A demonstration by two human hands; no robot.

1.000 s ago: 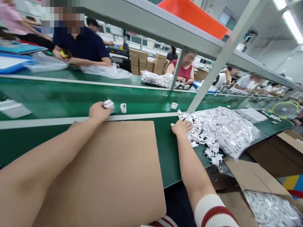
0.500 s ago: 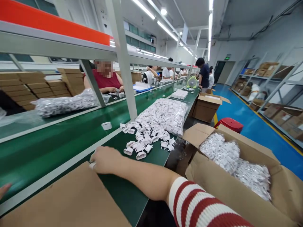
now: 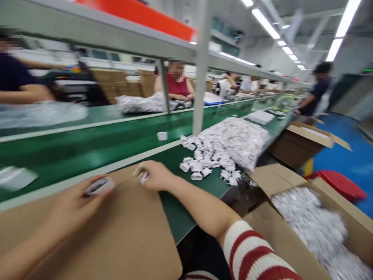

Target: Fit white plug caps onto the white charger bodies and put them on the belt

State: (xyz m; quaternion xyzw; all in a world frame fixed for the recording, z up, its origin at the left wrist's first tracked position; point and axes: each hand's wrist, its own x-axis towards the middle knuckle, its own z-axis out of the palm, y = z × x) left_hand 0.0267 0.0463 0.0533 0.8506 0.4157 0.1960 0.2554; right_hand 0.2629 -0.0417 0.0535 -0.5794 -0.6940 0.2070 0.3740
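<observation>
My right hand (image 3: 154,175) rests closed at the far edge of a brown cardboard sheet (image 3: 128,233), pinching a small white plug part (image 3: 143,177). My left hand (image 3: 78,198), blurred by motion, hovers over the sheet with its fingers round a white part (image 3: 99,186). A pile of loose white plug parts (image 3: 204,163) lies on the green bench to the right of my right hand, spilling from a clear bag of the same parts (image 3: 236,138). One single white part (image 3: 162,135) sits on the green conveyor belt beyond.
A grey frame post (image 3: 201,77) rises from the bench behind the pile. An open cardboard box (image 3: 309,217) with bagged white parts stands at lower right. Other people sit across the belt (image 3: 72,144) and further down the line. A red stool (image 3: 338,184) stands on the blue floor.
The view has swung back left. My right hand has moved onto the cardboard sheet with a part; my left hand has come back from the belt holding a white part.
</observation>
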